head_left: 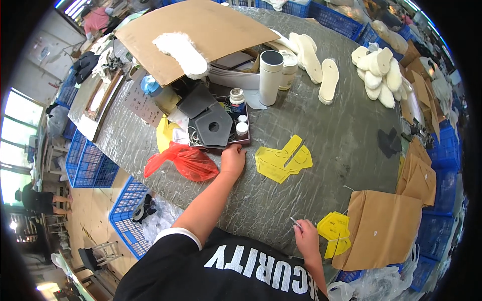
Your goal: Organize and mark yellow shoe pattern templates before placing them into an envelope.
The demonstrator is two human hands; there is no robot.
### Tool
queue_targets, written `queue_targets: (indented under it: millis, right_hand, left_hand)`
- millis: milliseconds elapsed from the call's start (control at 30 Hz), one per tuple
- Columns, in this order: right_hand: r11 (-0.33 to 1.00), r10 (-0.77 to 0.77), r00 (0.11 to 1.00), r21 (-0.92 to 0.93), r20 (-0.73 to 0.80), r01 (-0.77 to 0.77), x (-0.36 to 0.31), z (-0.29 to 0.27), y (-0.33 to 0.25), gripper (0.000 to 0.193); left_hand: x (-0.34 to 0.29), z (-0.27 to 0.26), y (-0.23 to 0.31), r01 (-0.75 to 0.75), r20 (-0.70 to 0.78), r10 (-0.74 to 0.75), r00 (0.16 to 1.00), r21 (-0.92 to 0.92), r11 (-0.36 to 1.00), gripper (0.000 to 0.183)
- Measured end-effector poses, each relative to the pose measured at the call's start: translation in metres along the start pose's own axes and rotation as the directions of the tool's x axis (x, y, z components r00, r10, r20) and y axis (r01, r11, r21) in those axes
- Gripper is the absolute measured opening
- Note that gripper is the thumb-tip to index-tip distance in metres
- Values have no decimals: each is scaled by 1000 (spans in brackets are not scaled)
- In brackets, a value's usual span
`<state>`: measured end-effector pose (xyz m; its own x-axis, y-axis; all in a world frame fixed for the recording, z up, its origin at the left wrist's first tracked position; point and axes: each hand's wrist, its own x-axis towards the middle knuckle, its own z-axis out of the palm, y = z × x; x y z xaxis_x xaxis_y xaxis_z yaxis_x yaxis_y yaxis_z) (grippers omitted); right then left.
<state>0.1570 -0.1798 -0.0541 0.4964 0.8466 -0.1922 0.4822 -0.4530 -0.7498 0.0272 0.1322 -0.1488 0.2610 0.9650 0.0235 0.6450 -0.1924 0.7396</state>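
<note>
My left hand point(233, 159) is closed at the near rim of a small open box point(244, 142), its fingertips partly hidden against the edge. Dark grey foam-like pieces point(213, 127) with a round hole lie on top of that box, next to a jar point(237, 98) and small white-capped bottles point(242, 129). In my right hand point(307, 236) is a slim pen-like tool point(295, 221), held low over the table's near edge. A yellow pattern piece point(283, 158) with a slit lies between my hands. Another yellow pattern piece point(333, 228) sits right of my right hand.
A red plastic bag point(188, 163) lies left of my left hand. Behind stand a white tumbler point(270, 78) and a cardboard sheet point(201, 30) bearing a fluffy white insole point(182, 52). Cream insoles point(381, 75) are piled far right. Brown paper patterns point(384, 228) cover the right edge.
</note>
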Motion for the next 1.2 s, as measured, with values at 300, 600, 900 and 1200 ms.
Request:
queue_targets:
  millis: [300,600,900,1200]
  right_hand:
    - [959,151,988,244,-9,-145,2,5,2,11]
    - [26,266,964,1000,-13,6,34,-9,-51,25]
    - [82,177,977,991,-116,102,38,-1,-77,19]
    - [432,121,960,885,-251,177,36,1,-85,12]
  left_hand:
    - [-5,3,17,-14,-61,24,998,155,988,16]
    - [-95,-53,98,795,815,-57,577,-544,270,10]
    - [-124,-60,119,924,904,207,375,-345,-166,15]
    - [-127,-61,119,888,887,181,425,-370,-274,16]
